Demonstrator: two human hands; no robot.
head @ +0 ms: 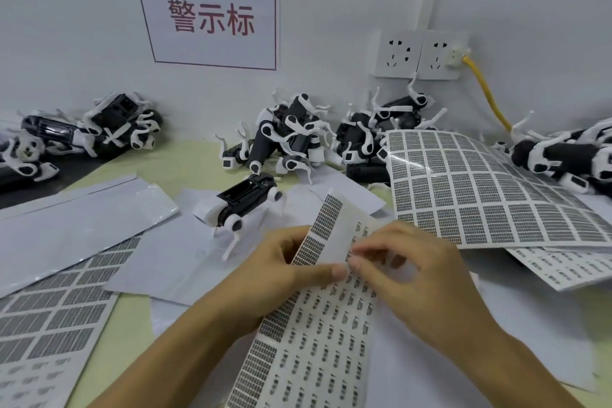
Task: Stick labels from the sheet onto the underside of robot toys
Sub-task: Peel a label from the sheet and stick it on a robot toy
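- Both hands work on one label strip (318, 325) near the front edge of the table (172, 159): the left hand (278, 272) grips the strip from beneath with its thumb pressed on top, and the right hand (414, 275) pinches at a small label where the strip bends.
- Whether a label is already lifted free cannot be told; the right fingertips (356, 262) cover that spot.
- Judged step: peeling a single label off the strip, before any sticking.
- Next move probably calls for lifting the label clean off its backing, then carrying it to the toy (241, 205) and pressing it flat on the underside.
- That toy lies belly-up just beyond the hands, towards the table's middle, its black underside with a recessed panel facing up, white legs splayed.
- More toys (291, 136) are heaped along the back edge against the wall.
- The strip is long and narrow, curled upward at its far end, with dense grey blocks down its left side and rows of small printed labels across the rest.
- A larger sheet (480, 189) of grey label blocks lies towards the right edge, another sheet at the front left corner.
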